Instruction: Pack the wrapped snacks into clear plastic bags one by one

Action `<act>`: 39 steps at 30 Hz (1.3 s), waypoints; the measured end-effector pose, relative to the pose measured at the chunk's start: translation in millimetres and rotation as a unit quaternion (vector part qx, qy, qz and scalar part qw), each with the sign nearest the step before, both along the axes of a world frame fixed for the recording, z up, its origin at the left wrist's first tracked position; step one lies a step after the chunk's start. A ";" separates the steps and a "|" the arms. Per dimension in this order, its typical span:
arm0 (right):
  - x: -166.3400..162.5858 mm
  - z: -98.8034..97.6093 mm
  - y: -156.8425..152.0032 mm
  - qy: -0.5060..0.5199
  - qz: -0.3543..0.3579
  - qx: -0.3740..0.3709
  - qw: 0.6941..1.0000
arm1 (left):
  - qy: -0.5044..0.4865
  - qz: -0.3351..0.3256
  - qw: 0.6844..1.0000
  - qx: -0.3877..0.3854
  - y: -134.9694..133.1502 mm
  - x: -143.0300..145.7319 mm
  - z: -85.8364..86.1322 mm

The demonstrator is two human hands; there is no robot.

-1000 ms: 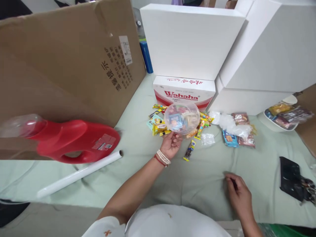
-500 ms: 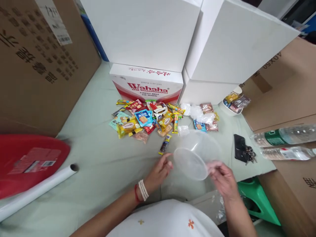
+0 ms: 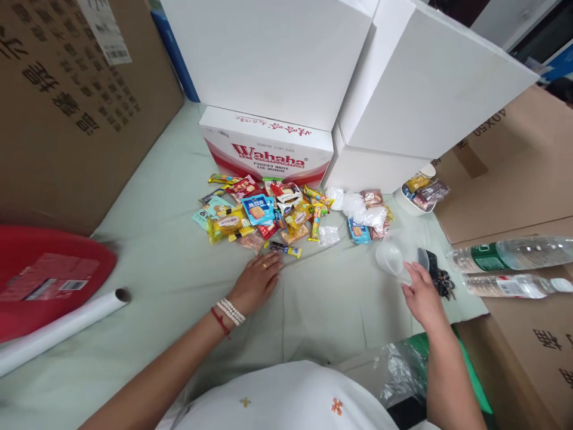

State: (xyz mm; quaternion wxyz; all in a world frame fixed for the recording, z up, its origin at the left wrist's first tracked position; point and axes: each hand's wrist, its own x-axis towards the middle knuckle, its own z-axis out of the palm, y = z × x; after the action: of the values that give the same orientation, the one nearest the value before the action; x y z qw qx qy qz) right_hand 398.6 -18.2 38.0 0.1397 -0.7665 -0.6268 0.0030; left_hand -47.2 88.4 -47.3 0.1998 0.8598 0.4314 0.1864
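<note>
My left hand (image 3: 257,280) lies palm down on the cloth with its fingers stretched out. Its fingertips reach the lower edge of a small black-and-yellow snack bar (image 3: 286,249), in front of a pile of wrapped snacks (image 3: 259,210). On the right, my right hand (image 3: 421,292) grips the edge of a clear plastic tub (image 3: 388,257) between thumb and fingers. The tub is tilted and looks empty, beside a black key case with keys (image 3: 443,282). White cloudy packets (image 3: 353,206) and several other wrapped snacks lie behind the tub.
A Wahaha carton (image 3: 268,155) and large white boxes (image 3: 403,89) stand at the back. A white bowl of snacks (image 3: 418,203) is at the right, near two plastic bottles (image 3: 514,254). A red object (image 3: 54,280) and a white tube (image 3: 67,325) lie left.
The plastic tub has moved right with my right hand, towards the keys. My left hand has moved left and spread flat. The black-and-yellow bar now lies sideways, closer to the pile.
</note>
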 end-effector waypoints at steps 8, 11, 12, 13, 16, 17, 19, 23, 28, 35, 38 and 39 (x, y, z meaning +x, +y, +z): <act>-101.0 12.6 90.5 0.208 0.114 -0.017 0.971 | -0.125 -0.027 0.991 0.025 -53.8 -9.0 12.7; -126.1 -22.8 132.7 0.198 0.114 -0.037 0.973 | -0.139 -0.024 0.990 0.012 -71.5 -20.3 21.5; -130.4 -31.3 142.1 0.202 0.109 -0.047 0.972 | -0.145 -0.017 0.989 0.008 -75.8 -26.4 25.3; -132.8 -37.0 148.5 0.209 0.103 -0.054 0.971 | -0.153 -0.005 0.988 0.003 -79.4 -32.9 29.5; -133.3 -39.3 147.5 0.229 0.088 -0.054 0.968 | -0.189 0.057 0.979 -0.040 -86.1 -46.9 42.6; -133.9 -37.0 140.8 0.243 0.086 -0.054 0.965 | -0.205 0.086 0.972 -0.071 -86.5 -46.9 46.5; -140.4 -31.7 120.2 0.310 0.082 -0.061 0.945 | -0.244 0.146 0.946 -0.155 -83.4 -36.7 52.3; -177.9 -26.7 67.6 0.485 0.083 -0.123 0.862 | -0.361 0.197 0.856 -0.313 -61.3 11.8 53.9; -219.0 -25.8 28.8 0.544 0.115 -0.145 0.818 | -0.457 0.156 0.784 -0.389 -39.7 53.2 48.1; -221.0 -24.5 40.6 0.637 0.066 -0.118 0.759 | -0.461 0.139 0.792 -0.375 -49.1 33.2 43.3; -208.2 -22.9 52.8 0.690 0.015 -0.119 0.714 | -0.477 0.154 0.752 -0.428 -50.0 6.7 39.1; -202.7 -22.5 57.2 0.701 0.007 -0.140 0.699 | -0.474 0.154 0.746 -0.441 -50.8 -2.6 37.8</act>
State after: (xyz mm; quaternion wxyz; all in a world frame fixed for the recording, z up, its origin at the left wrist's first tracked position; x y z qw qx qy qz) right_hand 195.9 38.9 15.5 0.4296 -0.5488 -0.3451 0.6286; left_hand -49.9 37.6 -9.6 0.7044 0.3984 0.4418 0.3871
